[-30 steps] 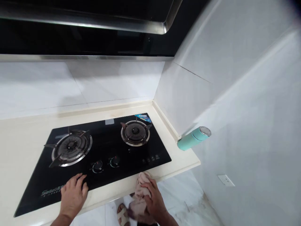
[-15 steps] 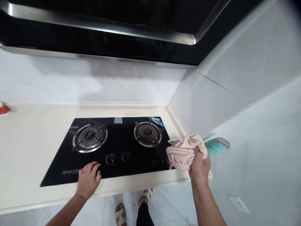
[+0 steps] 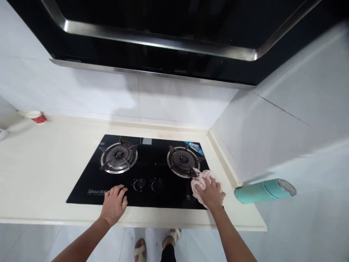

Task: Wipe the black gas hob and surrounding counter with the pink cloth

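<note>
A crumpled pale pink cloth point(image 3: 196, 185) lies against the right side of the black glass gas hob point(image 3: 160, 199), in front of the right burner point(image 3: 184, 161). My right hand point(image 3: 212, 194) presses down on the cloth, its fingers bent over the folds. At the hob's front edge, left of the two control knobs point(image 3: 140, 184), my left hand point(image 3: 114, 204) rests on the glass with slightly curled fingers apart and nothing in them. The left burner point(image 3: 119, 157) sits beyond it.
A teal flask point(image 3: 256, 192) stands at the counter's right end, near the side wall. The black range hood point(image 3: 163, 58) hangs low over the hob. A red and white cup point(image 3: 38, 117) is at the back left of the cream counter point(image 3: 40, 171).
My right hand has lowered the cloth from above the right front corner onto the hob, moving left. The camera view has shifted. My left hand stays at the front edge.
</note>
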`<state>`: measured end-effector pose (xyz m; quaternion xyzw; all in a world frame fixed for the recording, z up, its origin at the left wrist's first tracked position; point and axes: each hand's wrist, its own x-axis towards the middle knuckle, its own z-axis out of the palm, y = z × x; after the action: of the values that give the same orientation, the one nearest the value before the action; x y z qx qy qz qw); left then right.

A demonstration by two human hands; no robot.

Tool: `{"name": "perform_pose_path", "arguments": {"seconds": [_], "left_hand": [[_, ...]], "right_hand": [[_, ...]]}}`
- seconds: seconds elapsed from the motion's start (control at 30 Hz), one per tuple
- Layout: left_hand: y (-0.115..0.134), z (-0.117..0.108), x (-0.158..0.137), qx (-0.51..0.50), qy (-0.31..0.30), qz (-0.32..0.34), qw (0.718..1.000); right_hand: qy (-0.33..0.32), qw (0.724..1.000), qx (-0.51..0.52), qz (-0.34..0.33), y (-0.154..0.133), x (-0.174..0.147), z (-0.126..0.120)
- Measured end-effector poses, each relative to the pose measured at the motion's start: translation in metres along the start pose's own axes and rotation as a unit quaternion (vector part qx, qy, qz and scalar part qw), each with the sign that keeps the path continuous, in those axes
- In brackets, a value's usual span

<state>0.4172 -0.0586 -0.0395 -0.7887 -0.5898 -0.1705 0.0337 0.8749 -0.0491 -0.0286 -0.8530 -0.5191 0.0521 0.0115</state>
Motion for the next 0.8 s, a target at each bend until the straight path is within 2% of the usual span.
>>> {"name": "perform_pose_path", "arguments": {"seconds": [0.13, 0.23, 0.33, 0.4, 0.5, 0.67, 0.8], "left_hand": [[-0.002, -0.001, 0.000, -0.004, 0.018, 0.004, 1.000], [-0.004, 0.001, 0.000, -0.003, 0.027, 0.008, 1.000], [-0.005, 0.003, 0.000, -0.001, 0.036, 0.013, 0.999], [-0.004, 0.003, -0.001, 0.001, 0.043, 0.016, 0.999], [-0.004, 0.003, -0.003, 0.008, 0.052, 0.019, 0.998], [-0.008, 0.005, -0.004, 0.021, 0.063, 0.034, 0.997], [-0.010, 0.008, -0.004, 0.017, 0.068, 0.032, 0.997]], "right_hand": [[0.055, 0.998, -0.005, -0.036, -0.022, -0.048, 0.007], [0.055, 0.992, 0.021, -0.108, -0.068, -0.084, 0.011], [0.037, 0.978, 0.069, -0.193, -0.121, -0.098, 0.006], [0.024, 0.972, 0.090, -0.214, -0.141, -0.096, 0.001], [0.003, 0.969, 0.103, -0.226, -0.138, -0.087, -0.004], [-0.028, 0.964, 0.111, -0.239, -0.099, -0.072, -0.006], [-0.050, 0.961, 0.127, -0.241, -0.105, -0.051, -0.016]]}}
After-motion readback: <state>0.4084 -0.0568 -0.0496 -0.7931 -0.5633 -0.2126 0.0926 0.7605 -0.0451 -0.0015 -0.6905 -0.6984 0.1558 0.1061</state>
